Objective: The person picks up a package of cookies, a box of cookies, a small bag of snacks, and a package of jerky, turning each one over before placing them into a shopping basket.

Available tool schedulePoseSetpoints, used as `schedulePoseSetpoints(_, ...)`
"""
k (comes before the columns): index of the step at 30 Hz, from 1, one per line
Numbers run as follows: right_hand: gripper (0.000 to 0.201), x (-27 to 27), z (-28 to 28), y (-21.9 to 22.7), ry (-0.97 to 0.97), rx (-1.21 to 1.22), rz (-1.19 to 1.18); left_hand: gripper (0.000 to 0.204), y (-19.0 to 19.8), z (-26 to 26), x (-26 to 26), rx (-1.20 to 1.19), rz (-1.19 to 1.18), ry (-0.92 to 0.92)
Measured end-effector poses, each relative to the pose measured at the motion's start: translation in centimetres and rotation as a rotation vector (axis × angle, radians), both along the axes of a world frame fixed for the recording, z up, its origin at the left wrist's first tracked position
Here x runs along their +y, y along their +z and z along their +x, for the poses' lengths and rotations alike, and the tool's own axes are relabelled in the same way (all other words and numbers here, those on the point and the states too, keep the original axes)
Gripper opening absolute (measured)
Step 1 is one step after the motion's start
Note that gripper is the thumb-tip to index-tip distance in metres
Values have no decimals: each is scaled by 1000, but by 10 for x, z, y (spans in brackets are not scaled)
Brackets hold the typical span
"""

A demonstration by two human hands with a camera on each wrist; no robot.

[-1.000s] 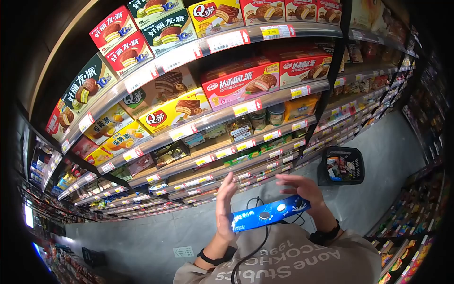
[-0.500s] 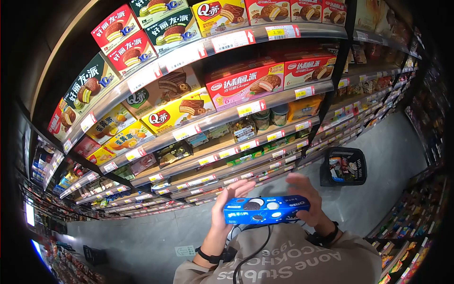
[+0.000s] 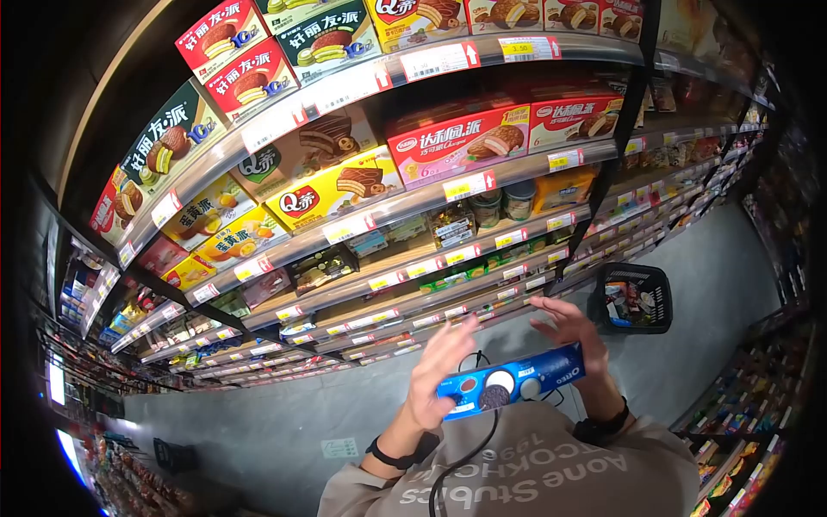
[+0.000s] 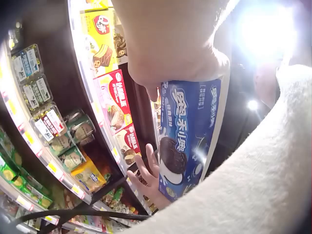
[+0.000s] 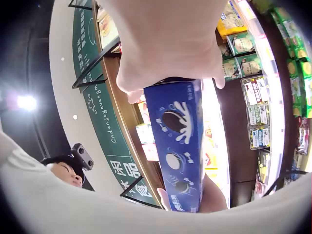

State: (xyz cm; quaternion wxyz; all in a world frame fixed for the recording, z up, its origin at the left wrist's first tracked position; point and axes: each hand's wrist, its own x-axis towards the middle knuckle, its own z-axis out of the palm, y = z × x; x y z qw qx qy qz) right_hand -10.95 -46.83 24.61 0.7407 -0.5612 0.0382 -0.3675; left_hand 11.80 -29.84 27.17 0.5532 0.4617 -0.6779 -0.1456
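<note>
A blue Oreo box point(image 3: 512, 383) sits between my left hand point(image 3: 428, 379) and right hand point(image 3: 590, 336), a palm at each end, fingers mostly straight. It is probably light, stiff and smooth, fragile inside; the ends seem the safest hold. Only the head view shows a black shopping basket point(image 3: 662, 297) beyond my right hand; only the right wrist view, a green lettered sign point(image 5: 100, 97).
</note>
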Motion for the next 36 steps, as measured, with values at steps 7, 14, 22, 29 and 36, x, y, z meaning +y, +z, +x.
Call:
schedulePoseSetpoints(7,57,0,5,-5,-54,-44,-183,78,-2,-16,2,847,406,125)
schedulePoseSetpoints(14,62,1,3,-11,-39,-10,-212,73,-9,-18,5,856,335,126)
schedulePoseSetpoints(22,71,4,4,-2,68,35,164,72,14,-19,13,187,17,85)
schedulePoseSetpoints(29,78,2,-7,-3,286,237,450,82,11,-9,9,-178,-176,-34)
schedulePoseSetpoints(36,63,19,-23,-1,102,120,175,92,-7,-26,2,582,132,108)
